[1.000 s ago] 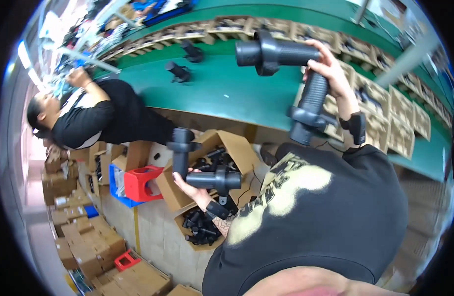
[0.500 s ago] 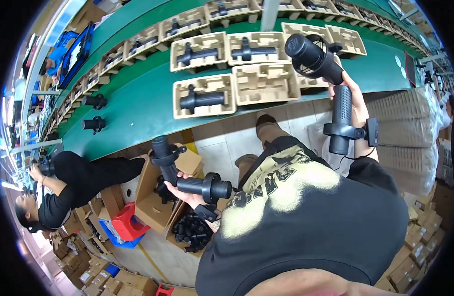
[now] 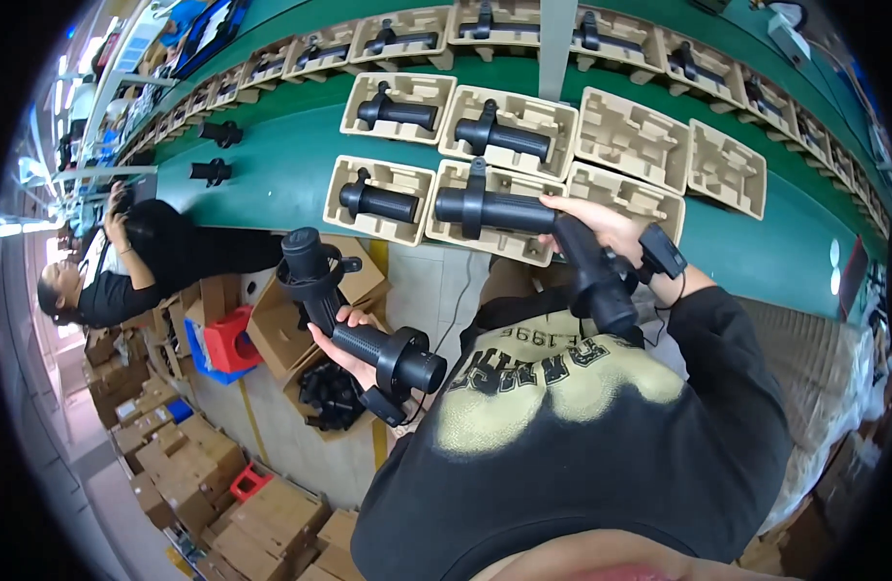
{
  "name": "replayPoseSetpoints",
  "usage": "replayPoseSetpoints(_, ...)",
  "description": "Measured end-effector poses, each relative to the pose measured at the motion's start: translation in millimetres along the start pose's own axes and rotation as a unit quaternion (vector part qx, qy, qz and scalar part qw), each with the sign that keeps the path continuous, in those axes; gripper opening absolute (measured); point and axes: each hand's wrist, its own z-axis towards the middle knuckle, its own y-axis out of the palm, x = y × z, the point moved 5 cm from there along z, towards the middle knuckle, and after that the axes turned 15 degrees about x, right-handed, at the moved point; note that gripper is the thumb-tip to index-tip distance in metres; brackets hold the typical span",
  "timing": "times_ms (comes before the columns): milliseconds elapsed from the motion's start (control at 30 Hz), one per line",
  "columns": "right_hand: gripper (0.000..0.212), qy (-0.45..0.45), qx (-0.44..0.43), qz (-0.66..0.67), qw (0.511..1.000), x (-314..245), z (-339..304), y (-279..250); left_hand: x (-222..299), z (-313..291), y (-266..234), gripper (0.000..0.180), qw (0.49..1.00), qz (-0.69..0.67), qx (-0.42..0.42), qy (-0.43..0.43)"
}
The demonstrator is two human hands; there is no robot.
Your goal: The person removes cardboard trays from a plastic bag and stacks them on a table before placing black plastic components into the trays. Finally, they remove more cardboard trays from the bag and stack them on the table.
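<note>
My left hand (image 3: 347, 353) is closed round two black microphones with ring mounts, one upper microphone (image 3: 308, 263) and one lower microphone (image 3: 409, 362), held over the floor in front of my body. My right hand (image 3: 609, 230) grips two more. One of these, a microphone (image 3: 499, 210), lies level over a moulded cardboard tray (image 3: 535, 254) in the near row; whether it touches the tray I cannot tell. The other microphone (image 3: 601, 295) angles down from my palm toward my shirt. Beside that tray, another tray (image 3: 335, 221) holds a microphone (image 3: 378, 200).
Two trays behind hold microphones; trays without microphones (image 3: 632, 140) stand to the right. A long line of filled trays (image 3: 398, 34) runs along the green table (image 3: 272, 198). Two microphones stand at the left. A co-worker (image 3: 146, 252), cartons (image 3: 262, 542) and a red stool (image 3: 231, 339) are leftward.
My right hand has come down and leftward with its two microphones, bringing one over the near-row tray. My left hand keeps its pair, shifted slightly. The view has turned a little.
</note>
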Motion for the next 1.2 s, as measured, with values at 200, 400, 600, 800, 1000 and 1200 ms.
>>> replayPoseSetpoints(200, 0.047, 0.051, -0.006, -0.039, 0.998, -6.6, 1.5, 14.4, -12.3, -21.3, -22.5, 0.052, 0.998, -0.035, 0.030, 0.053)
replayPoseSetpoints(400, 0.047, 0.093, 0.047, -0.038, 0.994, -7.7, -1.1, 15.3, -30.3, 3.1, 24.7, 0.051, 0.999, 0.016, 0.048, -0.012)
replayPoseSetpoints(600, 0.047, 0.061, 0.050, -0.030, 0.996, -10.2, 6.6, 0.4, -77.2, 72.8, 72.8, 0.051, 0.991, 0.127, 0.047, -0.023)
replayPoseSetpoints(800, 0.050, -0.177, 0.169, 0.100, 0.965, -38.7, -56.1, -86.4, -138.6, 132.7, 91.7, 0.055, 0.975, 0.179, 0.037, -0.126)
replayPoseSetpoints(1000, 0.052, -0.146, 0.364, 0.206, 0.896, 33.2, -74.9, -146.8, -134.5, 142.4, 91.7, 0.056, 0.971, 0.197, 0.044, -0.125)
replayPoseSetpoints(1200, 0.051, -0.168, 0.382, 0.284, 0.863, 50.3, -56.4, -137.5, -112.7, 141.0, 107.3, 0.056, 0.971, 0.172, 0.037, -0.162)
